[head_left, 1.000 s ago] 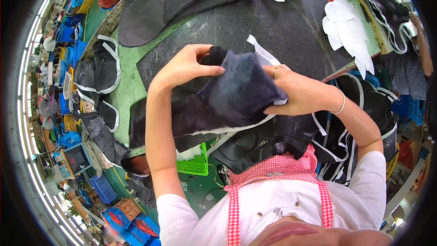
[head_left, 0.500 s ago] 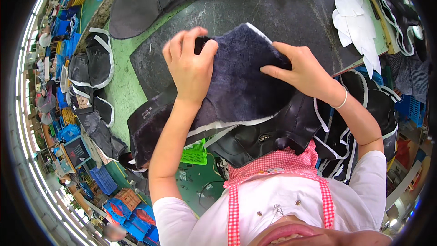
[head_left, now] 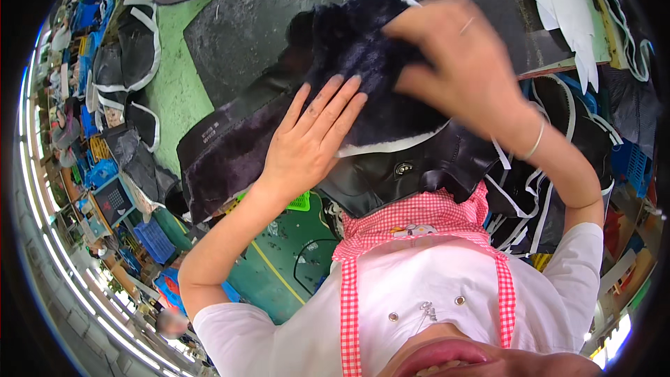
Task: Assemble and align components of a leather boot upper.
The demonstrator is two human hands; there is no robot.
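A dark fur-faced piece (head_left: 363, 49) with white edging lies across the front of the worktop. Its long arm reaches to the left, where a smoother dark band bears small print. My left hand (head_left: 310, 136) rests flat on the fur near its lower edge, fingers stretched out and slightly spread. Over the fur's right side is my right hand (head_left: 464, 63), smeared by motion, with the thumb apart from the bent fingers; whether it grips the fur is unclear. Black leather (head_left: 391, 174) with a round metal fitting hangs below the fur, against my checked apron.
A dark board (head_left: 244, 49) covers much of the green worktop (head_left: 183, 98). White cut pieces (head_left: 569, 14) are stacked at the far right. Black pieces with white edging (head_left: 136, 49) lie at the left, and more (head_left: 551, 160) hang at the right. A blue basket (head_left: 155, 239) stands lower left.
My left hand has gone from bent fingers at the fur's upper left edge to lying flat lower down. My right hand has moved up and blurred. The fur's top has shifted upward in view.
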